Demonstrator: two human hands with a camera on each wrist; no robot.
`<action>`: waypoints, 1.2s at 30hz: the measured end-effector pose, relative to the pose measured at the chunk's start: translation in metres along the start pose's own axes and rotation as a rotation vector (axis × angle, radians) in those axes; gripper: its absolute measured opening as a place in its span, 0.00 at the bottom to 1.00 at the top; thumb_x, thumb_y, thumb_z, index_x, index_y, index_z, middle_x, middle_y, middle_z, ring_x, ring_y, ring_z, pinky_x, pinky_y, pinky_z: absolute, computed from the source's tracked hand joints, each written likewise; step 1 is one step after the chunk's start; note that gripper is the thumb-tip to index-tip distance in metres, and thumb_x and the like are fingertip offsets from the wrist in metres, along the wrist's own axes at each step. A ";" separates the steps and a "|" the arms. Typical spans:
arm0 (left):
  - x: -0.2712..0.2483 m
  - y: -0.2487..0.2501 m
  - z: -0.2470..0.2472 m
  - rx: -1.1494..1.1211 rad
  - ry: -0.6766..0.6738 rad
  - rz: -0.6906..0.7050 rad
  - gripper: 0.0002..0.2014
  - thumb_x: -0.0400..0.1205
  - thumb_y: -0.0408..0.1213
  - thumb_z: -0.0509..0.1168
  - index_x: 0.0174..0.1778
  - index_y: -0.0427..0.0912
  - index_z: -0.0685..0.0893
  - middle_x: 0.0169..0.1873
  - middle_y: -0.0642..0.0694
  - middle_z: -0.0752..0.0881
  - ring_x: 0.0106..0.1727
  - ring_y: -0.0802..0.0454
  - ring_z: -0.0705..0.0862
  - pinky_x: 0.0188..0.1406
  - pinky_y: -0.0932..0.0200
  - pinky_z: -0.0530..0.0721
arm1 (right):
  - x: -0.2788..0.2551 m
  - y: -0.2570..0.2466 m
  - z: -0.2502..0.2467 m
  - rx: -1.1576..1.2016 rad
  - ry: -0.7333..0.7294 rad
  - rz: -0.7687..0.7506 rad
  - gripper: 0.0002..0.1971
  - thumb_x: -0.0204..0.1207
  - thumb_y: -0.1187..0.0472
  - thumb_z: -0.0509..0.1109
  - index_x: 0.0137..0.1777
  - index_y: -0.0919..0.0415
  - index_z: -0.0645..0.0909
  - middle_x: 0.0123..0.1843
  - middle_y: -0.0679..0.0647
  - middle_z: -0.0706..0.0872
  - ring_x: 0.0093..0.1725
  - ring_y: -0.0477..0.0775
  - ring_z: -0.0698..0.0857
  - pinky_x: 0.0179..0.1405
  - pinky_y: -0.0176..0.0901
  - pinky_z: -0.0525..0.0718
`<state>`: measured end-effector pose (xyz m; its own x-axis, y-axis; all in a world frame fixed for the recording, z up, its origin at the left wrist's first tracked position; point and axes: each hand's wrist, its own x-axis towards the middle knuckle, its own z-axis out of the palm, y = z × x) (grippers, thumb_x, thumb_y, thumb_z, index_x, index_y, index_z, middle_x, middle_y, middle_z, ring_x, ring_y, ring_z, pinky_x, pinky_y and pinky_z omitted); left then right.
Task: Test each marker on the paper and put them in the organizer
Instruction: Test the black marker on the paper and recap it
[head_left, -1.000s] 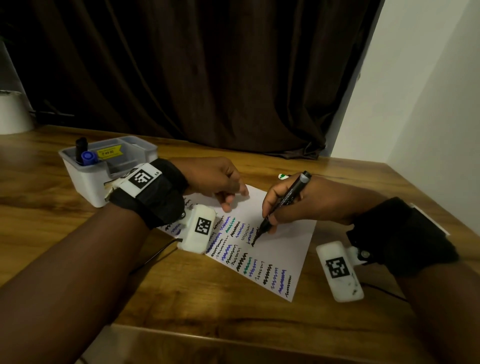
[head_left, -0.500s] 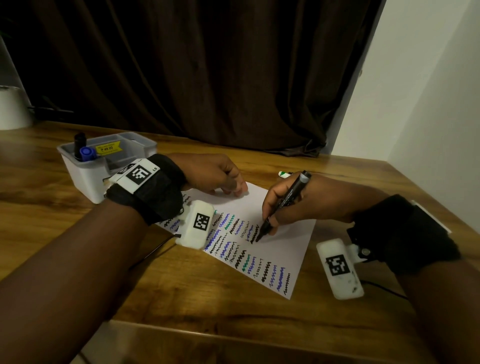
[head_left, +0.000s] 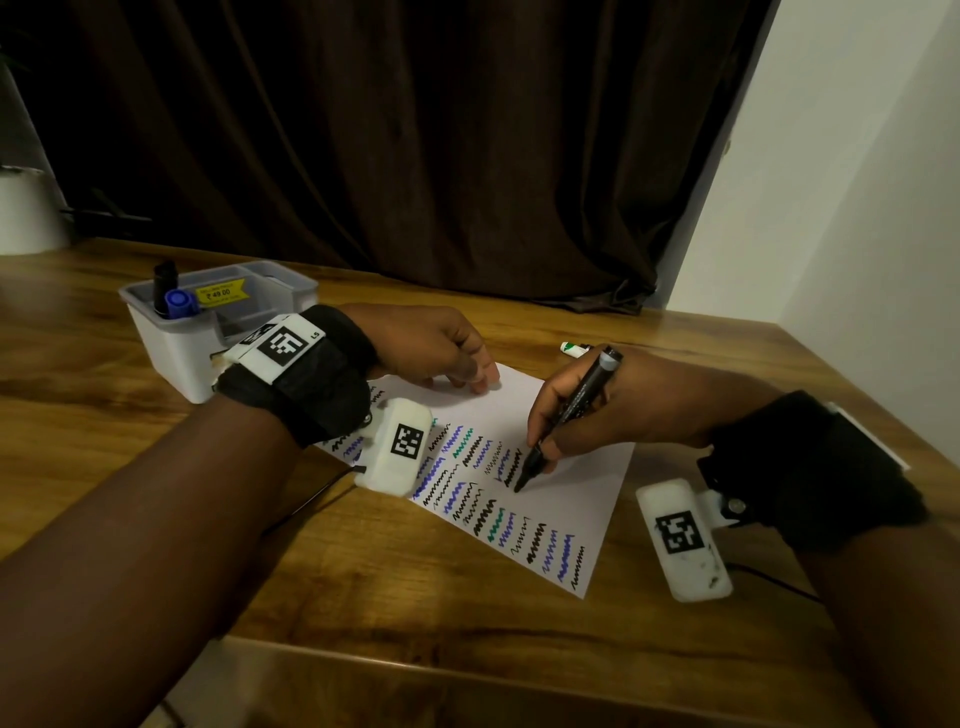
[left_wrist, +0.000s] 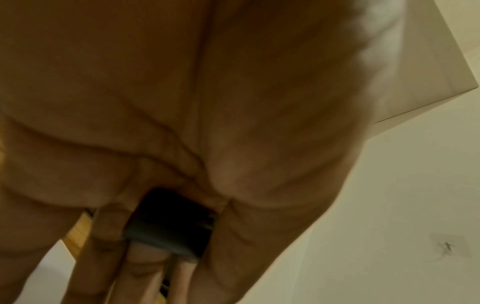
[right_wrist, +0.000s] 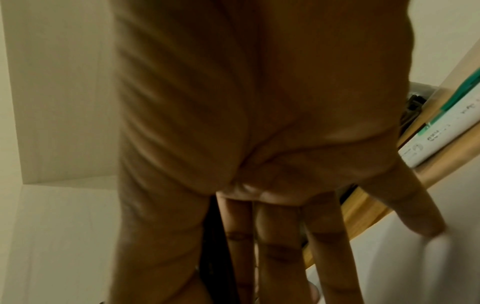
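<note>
The white paper (head_left: 587, 493) lies on the wooden table, covered with rows of black, blue and green squiggles. My right hand (head_left: 543, 449) grips an uncapped black marker (head_left: 579, 402), whose tip touches the paper at the end of a black squiggle. My left hand (head_left: 460, 366) rests curled on the paper's far edge. In the left wrist view its fingers hold a dark cap (left_wrist: 168, 222). The grey organizer (head_left: 171, 348) stands at the far left with a black marker (head_left: 165, 285) and a blue-capped marker (head_left: 179, 301) upright in it.
A white marker with green print (head_left: 573, 349) lies on the table just beyond my right hand, also visible as the white and green barrel (right_wrist: 441, 127) in the right wrist view. A dark curtain hangs behind the table. A white wall stands to the right.
The marker tip has crept a little toward me along the paper, lengthening the black squiggle. My left hand has stayed on the paper's edge.
</note>
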<state>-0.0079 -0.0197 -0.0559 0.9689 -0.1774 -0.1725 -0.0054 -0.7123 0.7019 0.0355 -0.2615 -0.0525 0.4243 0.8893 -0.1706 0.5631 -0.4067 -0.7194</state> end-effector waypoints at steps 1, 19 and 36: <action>0.000 0.000 0.000 0.002 -0.003 0.001 0.15 0.87 0.28 0.61 0.65 0.40 0.88 0.58 0.46 0.91 0.64 0.52 0.88 0.61 0.60 0.84 | 0.000 0.000 0.000 0.001 0.000 -0.001 0.06 0.80 0.66 0.76 0.54 0.59 0.91 0.53 0.51 0.96 0.55 0.50 0.95 0.51 0.39 0.91; -0.004 0.002 0.000 -0.009 -0.004 -0.020 0.15 0.88 0.29 0.60 0.66 0.39 0.87 0.60 0.46 0.91 0.64 0.54 0.88 0.56 0.66 0.84 | 0.002 0.004 -0.001 0.021 0.033 0.005 0.04 0.79 0.66 0.77 0.52 0.62 0.91 0.51 0.54 0.96 0.55 0.54 0.94 0.53 0.42 0.91; -0.002 0.001 0.000 -0.010 -0.019 -0.021 0.14 0.88 0.28 0.60 0.66 0.37 0.87 0.61 0.44 0.90 0.66 0.51 0.87 0.71 0.52 0.82 | 0.002 0.007 -0.003 0.036 0.051 0.015 0.05 0.80 0.67 0.75 0.53 0.65 0.91 0.51 0.55 0.96 0.55 0.52 0.94 0.53 0.40 0.90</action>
<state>-0.0102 -0.0203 -0.0544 0.9639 -0.1751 -0.2007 0.0177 -0.7096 0.7044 0.0426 -0.2628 -0.0560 0.4685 0.8710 -0.1478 0.5308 -0.4113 -0.7410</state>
